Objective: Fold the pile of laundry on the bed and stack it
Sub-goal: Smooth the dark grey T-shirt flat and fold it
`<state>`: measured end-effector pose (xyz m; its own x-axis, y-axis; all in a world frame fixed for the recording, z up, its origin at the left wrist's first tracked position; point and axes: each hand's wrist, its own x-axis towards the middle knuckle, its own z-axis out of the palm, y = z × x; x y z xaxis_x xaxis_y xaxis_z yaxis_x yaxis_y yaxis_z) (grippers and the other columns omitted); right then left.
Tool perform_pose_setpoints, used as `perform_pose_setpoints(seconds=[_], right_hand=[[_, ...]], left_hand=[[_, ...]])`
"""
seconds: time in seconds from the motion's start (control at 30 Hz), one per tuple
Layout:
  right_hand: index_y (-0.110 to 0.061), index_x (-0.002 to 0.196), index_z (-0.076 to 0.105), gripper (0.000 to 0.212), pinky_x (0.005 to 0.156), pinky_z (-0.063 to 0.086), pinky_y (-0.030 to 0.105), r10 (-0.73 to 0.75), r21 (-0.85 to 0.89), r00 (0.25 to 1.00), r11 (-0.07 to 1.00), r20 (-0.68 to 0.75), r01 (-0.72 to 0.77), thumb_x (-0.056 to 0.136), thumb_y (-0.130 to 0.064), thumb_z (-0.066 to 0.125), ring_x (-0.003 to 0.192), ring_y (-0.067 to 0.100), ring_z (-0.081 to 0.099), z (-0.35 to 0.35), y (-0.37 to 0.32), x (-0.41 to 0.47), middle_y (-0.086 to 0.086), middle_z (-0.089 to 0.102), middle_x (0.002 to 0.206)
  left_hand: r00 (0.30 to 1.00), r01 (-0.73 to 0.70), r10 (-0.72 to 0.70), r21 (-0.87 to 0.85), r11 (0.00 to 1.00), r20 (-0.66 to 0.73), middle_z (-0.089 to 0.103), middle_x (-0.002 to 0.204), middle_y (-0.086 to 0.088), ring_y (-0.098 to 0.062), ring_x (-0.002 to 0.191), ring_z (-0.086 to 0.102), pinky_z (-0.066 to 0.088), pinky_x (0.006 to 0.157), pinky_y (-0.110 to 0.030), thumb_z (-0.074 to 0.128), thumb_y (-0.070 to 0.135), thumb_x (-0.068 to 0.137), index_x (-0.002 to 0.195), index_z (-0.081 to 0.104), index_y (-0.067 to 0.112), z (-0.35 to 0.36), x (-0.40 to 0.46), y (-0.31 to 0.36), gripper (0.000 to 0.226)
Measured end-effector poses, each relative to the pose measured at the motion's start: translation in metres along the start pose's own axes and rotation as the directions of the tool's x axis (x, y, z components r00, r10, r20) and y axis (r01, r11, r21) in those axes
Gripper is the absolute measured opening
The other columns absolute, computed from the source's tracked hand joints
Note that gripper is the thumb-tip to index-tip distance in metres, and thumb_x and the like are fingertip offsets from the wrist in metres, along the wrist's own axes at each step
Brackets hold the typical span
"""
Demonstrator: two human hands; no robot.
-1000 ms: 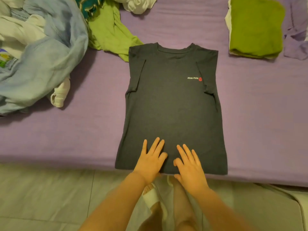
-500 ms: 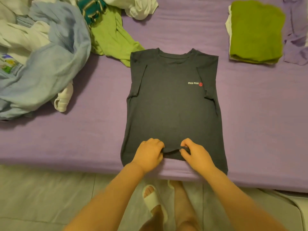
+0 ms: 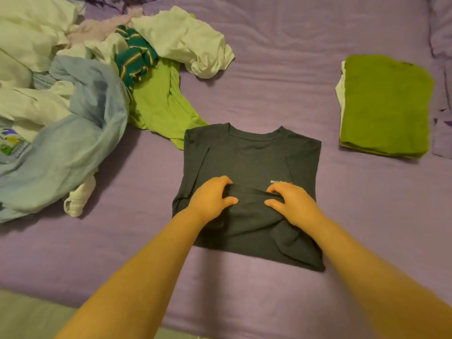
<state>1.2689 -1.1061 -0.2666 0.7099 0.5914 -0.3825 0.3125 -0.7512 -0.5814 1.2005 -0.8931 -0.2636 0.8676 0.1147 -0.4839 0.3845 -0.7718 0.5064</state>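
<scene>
A dark grey T-shirt [image 3: 252, 155] lies front up in the middle of the purple bed [image 3: 281, 77], sleeves folded in. Its bottom part is doubled up over the chest, the hem reaching the small white and red logo. My left hand [image 3: 211, 198] pinches the hem on the left side. My right hand [image 3: 289, 200] pinches the same hem on the right, partly covering the logo. A folded stack [image 3: 384, 106] with an olive-green garment on top sits at the right. The unfolded laundry pile [image 3: 73, 94] fills the left.
In the pile are a light blue cloth [image 3: 80, 133], a lime-green garment [image 3: 159, 104], a teal striped piece [image 3: 135, 59] and white garments [image 3: 193, 40]. The lime-green garment touches the T-shirt's left shoulder. The floor [image 3: 22, 316] shows at the bottom left.
Both hands went from lying flat on the T-shirt's bottom to pinching the hem, then carried it away from me over the chest. The view has moved further over the bed.
</scene>
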Motion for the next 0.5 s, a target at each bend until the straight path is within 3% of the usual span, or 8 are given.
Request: perform_pose_setpoints(seconds=[0.2, 0.27, 0.37, 0.5], right_hand=[[-0.013, 0.110, 0.065, 0.022, 0.083, 0.042, 0.025, 0.032, 0.095, 0.990, 0.995, -0.137, -0.019, 0.092, -0.025, 0.060, 0.100, 0.021, 0.058, -0.027, 0.007, 0.050, 0.006, 0.064, 0.111], [-0.013, 0.122, 0.060, 0.030, 0.087, 0.039, 0.023, 0.086, 0.161, 0.981, 0.985, -0.171, -0.059, 0.094, -0.024, 0.057, 0.109, 0.021, 0.056, -0.028, 0.009, 0.064, 0.006, 0.061, 0.122], [-0.014, 0.140, 0.042, 0.049, 0.101, 0.033, 0.026, 0.135, 0.163, 0.987, 0.980, -0.092, -0.118, 0.095, -0.030, 0.054, 0.127, 0.023, 0.044, -0.019, 0.017, 0.065, 0.007, 0.046, 0.142], [-0.020, 0.147, 0.031, 0.067, 0.112, 0.024, 0.035, 0.091, 0.067, 0.992, 0.994, -0.085, -0.085, 0.090, -0.040, 0.059, 0.139, 0.024, 0.025, -0.001, 0.030, 0.040, 0.007, 0.022, 0.156]], left_hand=[[0.973, 0.067, -0.082, -0.075, 0.995, -0.216, 0.060, 0.116, -0.008, -0.026, 0.107, 0.057, 0.044, 0.091, -0.033, 0.059, 0.014, 0.092, 0.112, 0.061, 0.012, -0.031, 0.044, 0.004, 0.020], [0.973, 0.067, -0.086, -0.095, 0.993, -0.212, 0.056, 0.128, -0.009, -0.026, 0.118, 0.053, 0.043, 0.100, -0.037, 0.058, 0.017, 0.093, 0.126, 0.055, 0.013, -0.037, 0.057, 0.004, 0.033], [0.983, 0.167, -0.167, -0.008, 0.986, -0.073, 0.045, 0.142, -0.010, -0.030, 0.128, 0.044, 0.039, 0.104, -0.049, 0.062, 0.036, 0.090, 0.144, 0.035, 0.016, -0.029, 0.063, -0.003, 0.064], [0.990, 0.132, -0.126, 0.126, 0.983, -0.056, 0.032, 0.151, -0.007, -0.030, 0.135, 0.033, 0.036, 0.109, -0.045, 0.069, 0.044, 0.083, 0.150, 0.022, 0.020, -0.011, 0.052, -0.017, 0.085]])
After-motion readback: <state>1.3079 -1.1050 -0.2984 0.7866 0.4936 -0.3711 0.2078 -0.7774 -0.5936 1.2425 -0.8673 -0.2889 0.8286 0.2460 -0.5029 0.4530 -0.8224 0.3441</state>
